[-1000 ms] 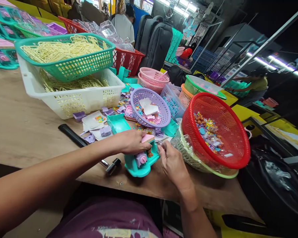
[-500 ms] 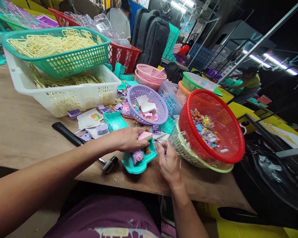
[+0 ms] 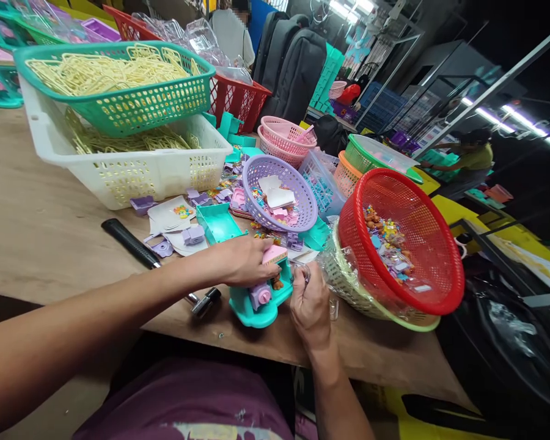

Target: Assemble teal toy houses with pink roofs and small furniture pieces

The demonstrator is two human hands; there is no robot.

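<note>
On the table's near side stands a turquoise toy [image 3: 253,315] with a pink roof, a lilac part with a pink knob, and a small brown figure [image 3: 277,283] inside. My left hand [image 3: 247,261] lies over the top of this toy, its fingers closed round the pink roof part. Against the toy's right side, my right hand [image 3: 310,305] pinches a clear plastic piece [image 3: 301,265], mostly covered by the fingers. A hammer [image 3: 131,242] with a black handle rests left of the toy, its middle under my left forearm.
A red basket [image 3: 456,269] of small parts leans at the right over a pale green one. A lilac basket [image 3: 309,214], loose lilac parts and a turquoise tray [image 3: 220,223] lie behind the toy. A white crate [image 3: 156,177] bears a green basket [image 3: 165,101] of yellow wire-like pieces.
The whole view has shifted slightly, so things appear further right. My right hand is a little closer to the toy. My left hand keeps its hold on the toy.
</note>
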